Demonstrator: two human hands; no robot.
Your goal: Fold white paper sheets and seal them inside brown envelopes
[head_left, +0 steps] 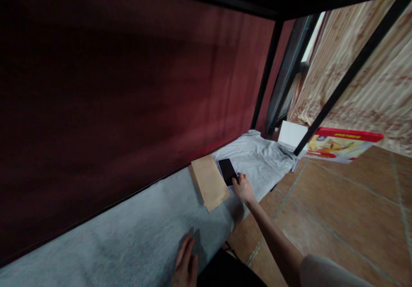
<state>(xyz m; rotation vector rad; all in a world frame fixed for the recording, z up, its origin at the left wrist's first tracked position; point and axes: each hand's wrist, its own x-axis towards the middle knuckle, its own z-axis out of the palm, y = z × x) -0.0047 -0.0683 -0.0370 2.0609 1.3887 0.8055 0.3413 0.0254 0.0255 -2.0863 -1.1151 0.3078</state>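
A dark-screened phone with a pale edge (227, 171) lies on the grey cloth (154, 209) covering a long shelf. My right hand (243, 187) is at the phone's lower right edge, its thumb and fingers closed on that edge. Just left of the phone is a flat brown paper packet (210, 183), lying on the cloth. Near the bottom of the view, my left hand (185, 263) is over the cloth's front part, holding nothing, with its fingers extended and the thumb apart.
A dark red panel (144, 85) rises behind the shelf. Black metal posts (267, 76) stand at the shelf's far end. Beyond them are a red and yellow box (341, 144), a white box (292, 135) and a patterned curtain (363, 72). Brown floor tiles (350, 201) lie to the right.
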